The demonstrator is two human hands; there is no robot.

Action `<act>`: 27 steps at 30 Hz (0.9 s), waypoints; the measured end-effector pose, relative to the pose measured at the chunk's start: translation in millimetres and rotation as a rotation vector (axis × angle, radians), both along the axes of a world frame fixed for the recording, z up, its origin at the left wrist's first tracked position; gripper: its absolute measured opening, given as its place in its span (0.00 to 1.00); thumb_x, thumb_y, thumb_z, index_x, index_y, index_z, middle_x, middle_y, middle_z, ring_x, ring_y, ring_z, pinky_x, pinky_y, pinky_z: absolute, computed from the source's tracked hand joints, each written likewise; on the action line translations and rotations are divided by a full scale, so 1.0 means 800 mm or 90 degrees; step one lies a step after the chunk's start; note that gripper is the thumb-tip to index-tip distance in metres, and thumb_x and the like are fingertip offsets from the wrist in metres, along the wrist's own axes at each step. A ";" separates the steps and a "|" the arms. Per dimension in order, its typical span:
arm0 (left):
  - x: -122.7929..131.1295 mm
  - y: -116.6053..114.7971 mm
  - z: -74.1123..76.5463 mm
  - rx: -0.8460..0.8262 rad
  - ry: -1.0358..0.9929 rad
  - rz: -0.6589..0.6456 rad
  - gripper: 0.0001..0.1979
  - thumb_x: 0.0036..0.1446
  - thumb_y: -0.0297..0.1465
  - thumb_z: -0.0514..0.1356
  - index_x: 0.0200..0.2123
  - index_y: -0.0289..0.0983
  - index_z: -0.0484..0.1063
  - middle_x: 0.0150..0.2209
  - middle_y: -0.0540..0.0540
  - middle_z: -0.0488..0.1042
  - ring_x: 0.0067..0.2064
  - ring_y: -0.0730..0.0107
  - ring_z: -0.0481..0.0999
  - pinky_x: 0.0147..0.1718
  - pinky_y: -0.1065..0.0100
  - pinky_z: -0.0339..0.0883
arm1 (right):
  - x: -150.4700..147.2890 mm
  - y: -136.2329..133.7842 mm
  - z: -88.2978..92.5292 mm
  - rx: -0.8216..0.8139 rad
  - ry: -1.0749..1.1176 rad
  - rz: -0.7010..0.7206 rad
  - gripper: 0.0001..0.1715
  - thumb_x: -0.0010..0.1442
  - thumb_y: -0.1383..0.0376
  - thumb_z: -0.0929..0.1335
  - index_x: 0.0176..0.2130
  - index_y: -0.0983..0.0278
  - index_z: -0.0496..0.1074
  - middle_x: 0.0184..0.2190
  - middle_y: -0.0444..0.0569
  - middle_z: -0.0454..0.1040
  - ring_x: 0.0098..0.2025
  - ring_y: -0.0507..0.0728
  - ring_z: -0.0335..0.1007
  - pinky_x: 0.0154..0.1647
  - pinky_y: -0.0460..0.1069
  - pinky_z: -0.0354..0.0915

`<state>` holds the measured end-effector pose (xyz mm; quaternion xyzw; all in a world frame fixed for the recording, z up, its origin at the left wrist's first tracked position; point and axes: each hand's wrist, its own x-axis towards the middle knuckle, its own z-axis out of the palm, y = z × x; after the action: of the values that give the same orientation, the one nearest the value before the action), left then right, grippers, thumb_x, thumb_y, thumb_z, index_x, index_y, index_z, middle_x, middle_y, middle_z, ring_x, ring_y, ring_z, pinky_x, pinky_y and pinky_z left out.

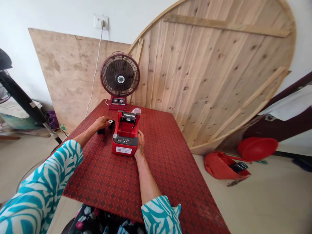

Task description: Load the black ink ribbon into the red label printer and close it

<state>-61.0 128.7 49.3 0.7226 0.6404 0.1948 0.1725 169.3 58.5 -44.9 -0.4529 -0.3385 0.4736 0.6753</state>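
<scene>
A red thermal label printer (125,138) with its lid raised is set near the middle of a table covered in a red patterned cloth (156,172), closer to the far edge than the near edge. The person's left hand (101,123) is extended over the cloth to the left of the printer, with the fingers stretched toward a small black roll with a pale core (111,123). The fingers are only slightly curled, and whether the roll is gripped or merely touched cannot be told. Just below that hand, a small black block (100,132) is placed on the cloth. The right hand (140,144) is held against the printer's right side, with the fingers extended and nothing visibly held. A clear plastic bottle (136,111) is laid just behind the printer. A maroon desk fan (120,78) is stood at the far edge, and its white cable (95,68) is run up to a wall socket (101,22). Behind the table, a plywood sheet (73,71) and a large round wooden board (207,71) are leaned against the wall. A red basin (258,149) and a red bag (220,165) are seen on the floor to the right.
</scene>
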 end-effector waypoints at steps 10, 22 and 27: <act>-0.021 -0.035 0.030 0.073 -0.388 -0.031 0.21 0.45 0.43 0.64 0.38 0.36 0.71 0.35 0.47 0.78 0.40 0.63 0.77 0.41 0.65 0.70 | -0.003 -0.002 0.004 0.023 0.042 0.012 0.26 0.55 0.50 0.65 0.49 0.60 0.71 0.44 0.47 0.78 0.41 0.55 0.73 0.43 0.50 0.67; 0.079 -0.072 0.056 0.004 -0.161 -0.281 0.18 0.51 0.39 0.65 0.45 0.37 0.75 0.37 0.48 0.80 0.38 0.67 0.77 0.39 0.68 0.70 | -0.005 -0.001 0.007 0.033 0.042 0.004 0.27 0.54 0.51 0.65 0.49 0.61 0.71 0.47 0.49 0.76 0.46 0.57 0.71 0.48 0.52 0.65; 0.107 -0.057 0.053 0.033 0.088 -0.284 0.16 0.54 0.36 0.62 0.46 0.40 0.76 0.39 0.49 0.80 0.41 0.65 0.78 0.41 0.70 0.68 | -0.005 0.002 -0.001 0.054 0.018 0.001 0.26 0.56 0.50 0.65 0.49 0.60 0.72 0.46 0.47 0.77 0.49 0.57 0.71 0.50 0.51 0.65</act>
<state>24.3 83.1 91.9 0.8622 0.4699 0.1182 0.1480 165.1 60.2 -45.3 -0.4168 -0.3491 0.4656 0.6983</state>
